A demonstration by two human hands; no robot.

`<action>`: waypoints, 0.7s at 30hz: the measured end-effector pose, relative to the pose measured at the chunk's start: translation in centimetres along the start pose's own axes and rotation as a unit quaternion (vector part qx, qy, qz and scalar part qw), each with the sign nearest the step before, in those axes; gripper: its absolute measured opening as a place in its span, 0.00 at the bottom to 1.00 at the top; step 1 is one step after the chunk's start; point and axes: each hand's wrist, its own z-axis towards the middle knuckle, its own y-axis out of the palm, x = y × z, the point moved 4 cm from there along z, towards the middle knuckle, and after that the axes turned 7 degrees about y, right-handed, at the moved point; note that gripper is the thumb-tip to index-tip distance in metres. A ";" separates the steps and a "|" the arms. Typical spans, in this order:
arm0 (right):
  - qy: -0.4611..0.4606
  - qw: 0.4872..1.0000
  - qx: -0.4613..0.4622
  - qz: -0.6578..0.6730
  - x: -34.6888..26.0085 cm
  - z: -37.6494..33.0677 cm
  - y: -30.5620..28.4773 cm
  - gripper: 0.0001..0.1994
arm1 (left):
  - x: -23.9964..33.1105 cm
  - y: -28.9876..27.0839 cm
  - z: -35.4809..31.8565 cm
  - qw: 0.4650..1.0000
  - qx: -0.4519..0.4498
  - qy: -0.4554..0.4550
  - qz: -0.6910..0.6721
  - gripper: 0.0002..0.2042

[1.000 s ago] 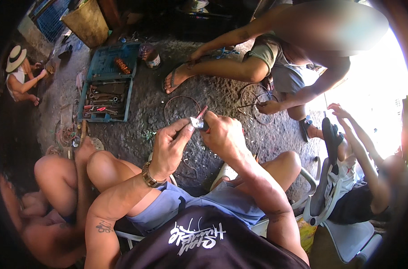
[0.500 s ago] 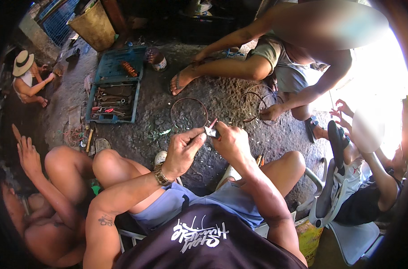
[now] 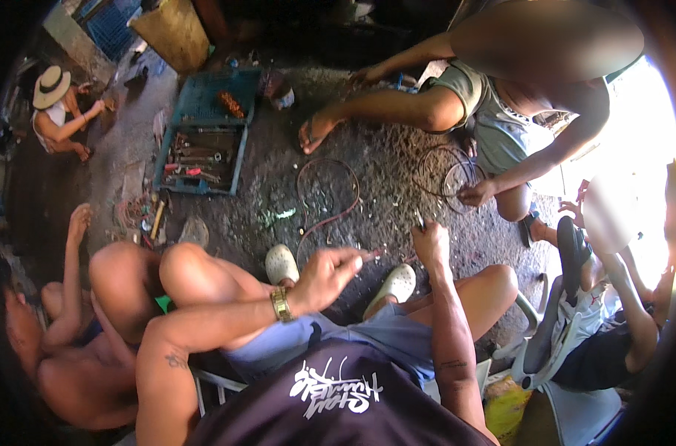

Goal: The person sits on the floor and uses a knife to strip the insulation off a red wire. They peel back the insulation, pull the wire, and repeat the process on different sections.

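My left hand (image 3: 325,273), gold bracelet (image 3: 280,304) at the wrist, reaches forward over my knees, fingers pinched on a thin reddish wire (image 3: 373,255). Just right of it, my right hand (image 3: 430,241) is raised on a straight forearm, curled shut around a small dark tool (image 3: 420,219). Beyond the left hand, a wire loop (image 3: 327,195) lies on the gravel ground (image 3: 382,160); farther left sits a blue toolbox (image 3: 204,130).

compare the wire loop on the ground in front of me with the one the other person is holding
The red wire loop lies flat on the ground with no hand on it; the dark wire loop is held at its lower edge by the other person's hand. The red one is a single ring with a loose tail; the dark one shows several overlapping turns. Both are round coils of thin wire on the same gritty ground.
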 end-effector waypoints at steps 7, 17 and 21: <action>-0.014 0.993 -0.088 0.072 -0.7 -1.4 0.8 0.15 | 1.6 -2.7 2.2 0.989 0.090 0.082 -0.083 0.11; -0.027 0.985 -0.114 0.128 -4.0 -2.7 -3.1 0.18 | 4.4 -4.5 3.1 0.990 0.113 0.013 -0.089 0.10; -0.065 0.984 -0.116 0.119 -5.8 -2.6 -4.5 0.18 | 4.6 -4.6 3.9 0.988 0.081 0.064 -0.116 0.11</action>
